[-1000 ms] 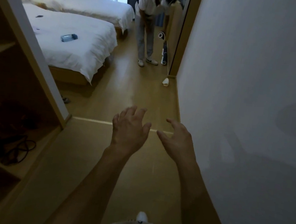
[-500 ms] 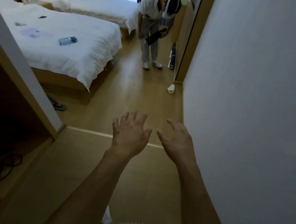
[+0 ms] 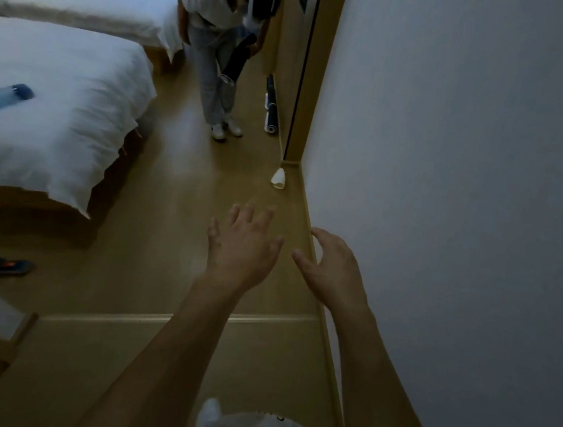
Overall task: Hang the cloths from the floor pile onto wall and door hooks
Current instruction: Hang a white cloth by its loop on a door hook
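Head camera looks down a hallway: the left hand [image 3: 242, 244] and right hand [image 3: 331, 269] reach forward side by side, fingers spread and relaxed, holding nothing. A small white cloth [image 3: 279, 178] lies on the wooden floor [image 3: 180, 176] against the wall [image 3: 450, 160], ahead of both hands and well apart from them.
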A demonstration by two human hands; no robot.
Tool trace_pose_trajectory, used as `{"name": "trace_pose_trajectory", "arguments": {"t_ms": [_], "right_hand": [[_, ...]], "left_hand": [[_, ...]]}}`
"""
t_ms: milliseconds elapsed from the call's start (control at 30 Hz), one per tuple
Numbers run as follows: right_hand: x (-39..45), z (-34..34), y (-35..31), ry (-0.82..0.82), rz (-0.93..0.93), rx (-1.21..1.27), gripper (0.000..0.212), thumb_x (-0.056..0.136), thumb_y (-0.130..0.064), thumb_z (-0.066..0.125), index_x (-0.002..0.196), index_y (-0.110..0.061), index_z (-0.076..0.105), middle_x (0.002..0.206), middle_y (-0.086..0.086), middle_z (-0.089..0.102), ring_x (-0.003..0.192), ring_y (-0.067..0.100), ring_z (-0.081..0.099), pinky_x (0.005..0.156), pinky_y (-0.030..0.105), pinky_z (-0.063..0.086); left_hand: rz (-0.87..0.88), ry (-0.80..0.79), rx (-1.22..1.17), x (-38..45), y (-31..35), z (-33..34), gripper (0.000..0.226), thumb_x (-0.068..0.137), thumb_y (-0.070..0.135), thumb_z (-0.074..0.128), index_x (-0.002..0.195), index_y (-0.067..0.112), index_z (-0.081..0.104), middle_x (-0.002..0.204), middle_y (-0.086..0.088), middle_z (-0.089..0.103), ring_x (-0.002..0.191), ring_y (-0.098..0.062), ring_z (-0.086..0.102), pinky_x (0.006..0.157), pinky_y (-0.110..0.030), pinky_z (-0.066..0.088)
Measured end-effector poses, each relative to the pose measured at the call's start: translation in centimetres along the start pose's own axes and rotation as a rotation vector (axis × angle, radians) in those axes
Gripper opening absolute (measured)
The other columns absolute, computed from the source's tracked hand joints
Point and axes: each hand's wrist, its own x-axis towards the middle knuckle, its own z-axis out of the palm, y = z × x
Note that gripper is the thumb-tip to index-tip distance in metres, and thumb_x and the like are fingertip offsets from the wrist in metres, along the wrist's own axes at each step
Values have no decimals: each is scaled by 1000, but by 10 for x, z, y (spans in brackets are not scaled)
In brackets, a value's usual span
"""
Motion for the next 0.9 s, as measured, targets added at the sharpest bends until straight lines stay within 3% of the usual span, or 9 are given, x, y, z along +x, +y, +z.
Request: {"name": "trace_pose_trajectory", "arguments": {"t_ms": [433, 900], "right_hand": [[211, 45, -43, -71, 27, -2, 64, 91, -48, 56, 146, -21, 38, 148, 2, 41, 136, 18, 37, 113, 36, 31], [517, 55, -68, -129, -50, 46, 62, 91, -47, 56, 146, -23, 38, 147, 4, 42, 133, 21, 41, 109, 37, 35]], "left_hand": [[-48, -68, -31, 214, -65, 3, 58, 97, 51, 40, 151, 36, 23, 160, 0, 21, 148, -23, 13, 117, -55, 11], [-146, -8, 5, 494, -75, -2, 57, 97, 50, 41, 149, 35, 26, 160, 0, 21, 148, -24, 13, 118, -54, 10]]}}
